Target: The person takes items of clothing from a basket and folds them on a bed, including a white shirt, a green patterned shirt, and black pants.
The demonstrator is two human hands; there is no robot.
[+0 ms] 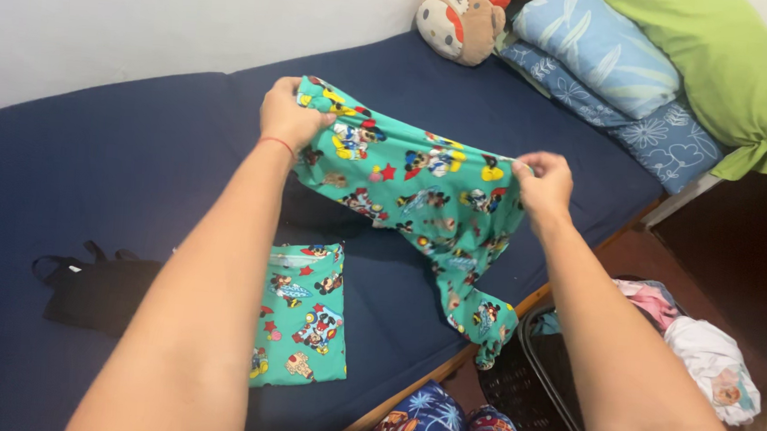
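Green cartoon-print garment (421, 187) hangs spread above the bed (94, 162), its far end trailing over the edge near a dark basket (542, 376). The left hand (290, 117) and right hand (543, 183) each pinch its top edge. A folded matching piece (302, 317) lies nearer; pillows (623, 70) behind.

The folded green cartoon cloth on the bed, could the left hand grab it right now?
Probably not at once. The left hand is gripping the held-up green garment. The folded green cloth lies uncovered on the bed beneath the left arm, so the path looks free once it lets go.
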